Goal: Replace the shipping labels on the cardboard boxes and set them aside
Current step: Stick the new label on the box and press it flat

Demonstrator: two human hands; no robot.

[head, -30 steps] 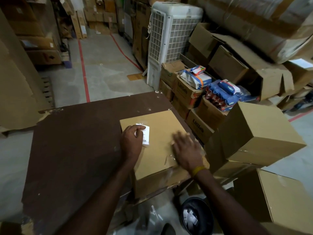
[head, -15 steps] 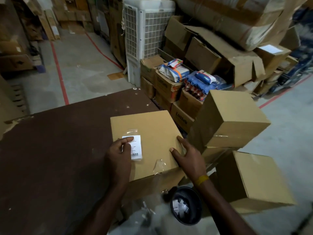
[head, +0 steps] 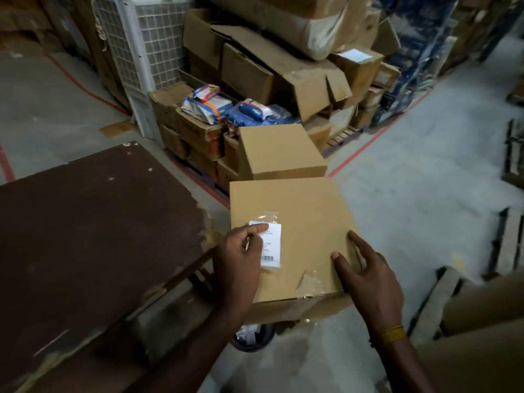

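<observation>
The cardboard box (head: pixel 306 222) is held flat between both hands, off the right edge of the brown desk (head: pixel 93 239) and over the concrete floor (head: pixel 411 194), its plain top face turned up to the camera. On the left part of that face sits a white shipping label (head: pixel 271 245) with small print and a barcode at its lower end, under a patch of clear film; a torn scrap of clear tape (head: pixel 309 283) curls at the box's near edge.

The left hand (head: pixel 238 268) grips the box's left edge, its curled fingers (head: pixel 256 228) lying across the top corner of the label and pressing it to the cardboard. The right hand (head: pixel 368 282) holds the right side: thumb laid on the top face, the other fingers spread and wrapped over the edge. A yellow band (head: pixel 392 333) circles that wrist.

Just beyond the held box stands a second closed cardboard box (head: pixel 279 151), resting on other cartons. Behind it are open cartons with blue and white packets (head: pixel 256 110), a white grilled cooler (head: pixel 147 43), and heaped, crushed boxes. Below the held box a dark round bin (head: pixel 252 336) shows, holding what look like paper scraps, though it is mostly hidden. Red tape lines (head: pixel 377 140) cross the floor.
</observation>
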